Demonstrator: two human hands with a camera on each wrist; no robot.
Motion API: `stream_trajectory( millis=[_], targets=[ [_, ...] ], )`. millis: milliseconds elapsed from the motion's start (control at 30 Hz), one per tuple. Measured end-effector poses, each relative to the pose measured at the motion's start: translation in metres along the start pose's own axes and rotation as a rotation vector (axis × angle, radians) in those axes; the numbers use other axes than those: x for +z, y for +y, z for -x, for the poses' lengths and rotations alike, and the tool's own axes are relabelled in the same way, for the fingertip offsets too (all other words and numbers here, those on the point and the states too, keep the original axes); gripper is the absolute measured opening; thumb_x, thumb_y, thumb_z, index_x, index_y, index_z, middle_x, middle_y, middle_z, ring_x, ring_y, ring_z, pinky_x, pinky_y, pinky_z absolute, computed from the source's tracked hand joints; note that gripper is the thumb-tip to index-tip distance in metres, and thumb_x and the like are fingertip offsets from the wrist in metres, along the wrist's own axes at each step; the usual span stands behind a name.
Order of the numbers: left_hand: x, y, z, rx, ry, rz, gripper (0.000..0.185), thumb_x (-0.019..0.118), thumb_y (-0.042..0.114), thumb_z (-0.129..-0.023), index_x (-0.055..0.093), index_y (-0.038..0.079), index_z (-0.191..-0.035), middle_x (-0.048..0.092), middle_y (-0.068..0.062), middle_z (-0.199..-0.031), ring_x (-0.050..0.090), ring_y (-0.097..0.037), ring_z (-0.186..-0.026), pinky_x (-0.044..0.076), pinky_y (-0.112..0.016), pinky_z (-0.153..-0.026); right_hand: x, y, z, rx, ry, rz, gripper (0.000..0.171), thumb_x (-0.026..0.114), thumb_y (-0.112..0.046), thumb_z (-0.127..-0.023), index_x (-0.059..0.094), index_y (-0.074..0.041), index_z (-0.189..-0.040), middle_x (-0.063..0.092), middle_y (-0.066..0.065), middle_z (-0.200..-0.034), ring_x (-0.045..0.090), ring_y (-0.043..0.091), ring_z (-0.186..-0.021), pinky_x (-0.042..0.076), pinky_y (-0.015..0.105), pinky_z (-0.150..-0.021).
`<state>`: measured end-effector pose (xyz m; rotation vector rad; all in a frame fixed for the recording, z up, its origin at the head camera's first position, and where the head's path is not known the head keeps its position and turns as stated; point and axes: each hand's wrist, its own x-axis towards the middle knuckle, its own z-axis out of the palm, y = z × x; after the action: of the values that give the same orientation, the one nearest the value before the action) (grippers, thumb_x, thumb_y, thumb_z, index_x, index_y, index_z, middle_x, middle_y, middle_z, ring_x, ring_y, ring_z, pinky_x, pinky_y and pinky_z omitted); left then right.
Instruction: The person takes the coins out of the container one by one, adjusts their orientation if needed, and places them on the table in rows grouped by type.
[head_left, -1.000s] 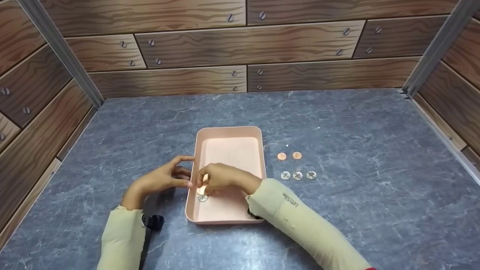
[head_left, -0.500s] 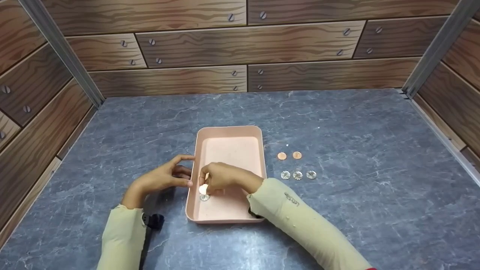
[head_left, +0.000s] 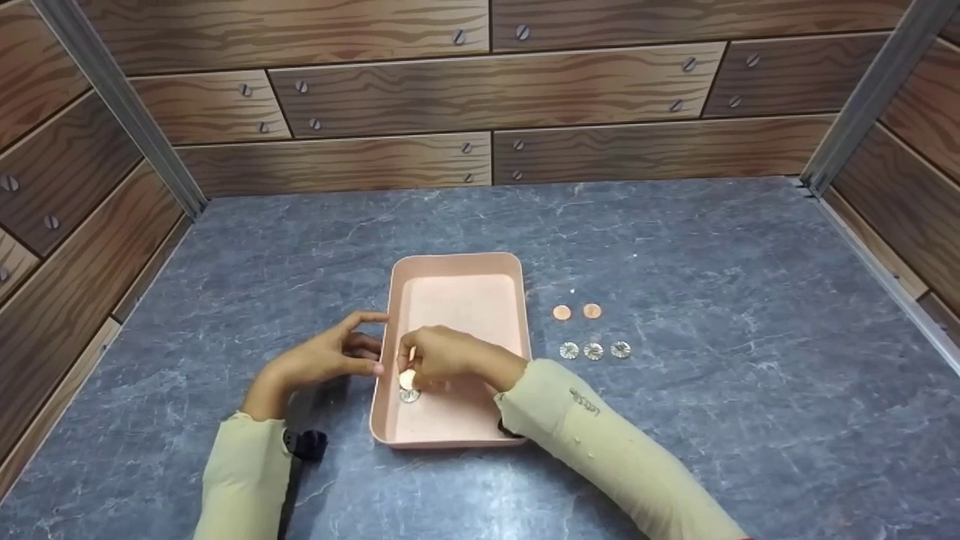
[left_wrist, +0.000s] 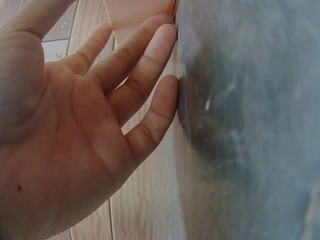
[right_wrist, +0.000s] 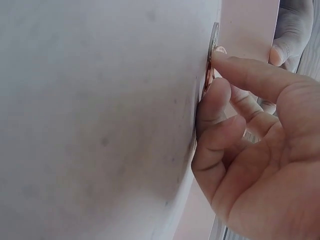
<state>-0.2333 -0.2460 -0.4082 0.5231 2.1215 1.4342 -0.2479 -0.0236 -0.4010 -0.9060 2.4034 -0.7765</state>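
My right hand (head_left: 446, 356) reaches into a pink tray (head_left: 450, 262) and pinches a copper coin (head_left: 409, 379) low by the tray's left wall. Just below that coin lies a silver coin (head_left: 409, 396), partly overlapped by it. In the right wrist view the copper coin (right_wrist: 208, 77) and the silver coin (right_wrist: 214, 40) show nearly edge-on at the fingertips, with another bit of copper behind the fingertip. My left hand (head_left: 322, 358) touches the tray's left side with thumb and forefinger; its other fingers rest loosely on the tabletop (left_wrist: 250, 125).
Right of the tray, two copper coins (head_left: 562, 312) lie side by side on the grey marbled table. Three silver coins (head_left: 593, 351) form a row nearer to me. Wood-patterned walls (head_left: 487, 90) enclose the back and sides.
My right fingers have shifted slightly to the right in the tray, along with the copper and silver coins at their tips. My left hand and the coins outside stay put.
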Motion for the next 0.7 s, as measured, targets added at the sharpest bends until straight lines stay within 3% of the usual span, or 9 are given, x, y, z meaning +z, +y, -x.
stream_trajectory(
  millis=[233, 700],
  targets=[
    [0.0002, 0.0005, 0.0007, -0.008, 0.007, -0.005, 0.081, 0.074, 0.019, -0.086, 0.024, 0.005, -0.148, 0.055, -0.032, -0.130, 0.058, -0.035, -0.118, 0.050, -0.031, -0.095, 0.0000, -0.0004, 0.0003, 0.002, 0.002, 0.047, 0.022, 0.070, 0.004, -0.073, 0.067, -0.009, -0.090, 0.053, -0.006, -0.074, 0.049, 0.008, -0.066, 0.039, 0.019, -0.056],
    [0.0002, 0.0009, 0.0012, 0.000, -0.001, 0.016, 0.080, 0.073, 0.017, -0.086, 0.023, 0.004, -0.148, 0.056, -0.030, -0.128, 0.059, -0.031, -0.116, 0.050, -0.027, -0.093, -0.0017, -0.0005, 0.0021, -0.015, -0.023, -0.058, 0.017, 0.069, 0.005, -0.079, 0.065, -0.003, -0.093, 0.056, -0.005, -0.064, 0.052, 0.007, -0.049, 0.043, 0.017, -0.049]
  ],
)
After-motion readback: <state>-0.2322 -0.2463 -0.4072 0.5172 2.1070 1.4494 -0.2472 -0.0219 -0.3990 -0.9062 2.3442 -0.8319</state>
